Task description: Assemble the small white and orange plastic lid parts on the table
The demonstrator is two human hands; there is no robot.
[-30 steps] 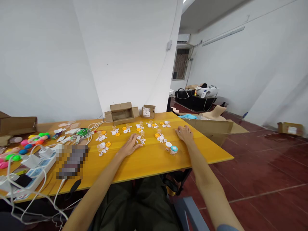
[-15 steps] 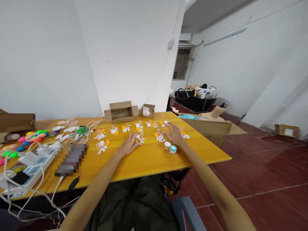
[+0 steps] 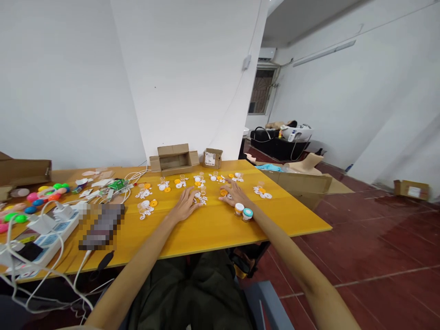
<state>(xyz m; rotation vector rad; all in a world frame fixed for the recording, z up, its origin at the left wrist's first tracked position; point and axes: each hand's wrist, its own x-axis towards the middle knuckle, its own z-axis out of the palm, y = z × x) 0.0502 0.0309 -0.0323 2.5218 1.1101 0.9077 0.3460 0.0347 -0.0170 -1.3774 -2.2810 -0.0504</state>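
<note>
My left hand [image 3: 184,206] rests on the table with fingers stretched out, beside a small group of white perforated discs [image 3: 200,199] and a clear cup [image 3: 203,189]. Over another group hovers my right hand [image 3: 236,194], its fingers spread and partly hiding the pieces; an orange ring-shaped part [image 3: 223,193] shows at its fingertips. I see nothing held in either hand. Close to my right wrist stand two small clear jars, one with a white lid [image 3: 239,207] and one with a teal lid [image 3: 247,211].
Similar groups of white and orange parts [image 3: 147,210] dot the yellow table [image 3: 213,233]. Small cardboard boxes [image 3: 174,160] stand at the back. On the left lie a phone [image 3: 102,227], a power strip [image 3: 51,243], cables, a green circuit board [image 3: 118,184] and colourful balls [image 3: 32,198].
My right hand has moved left and slightly nearer, from the farther groups to the one right of my left hand. My left hand stays almost in place.
</note>
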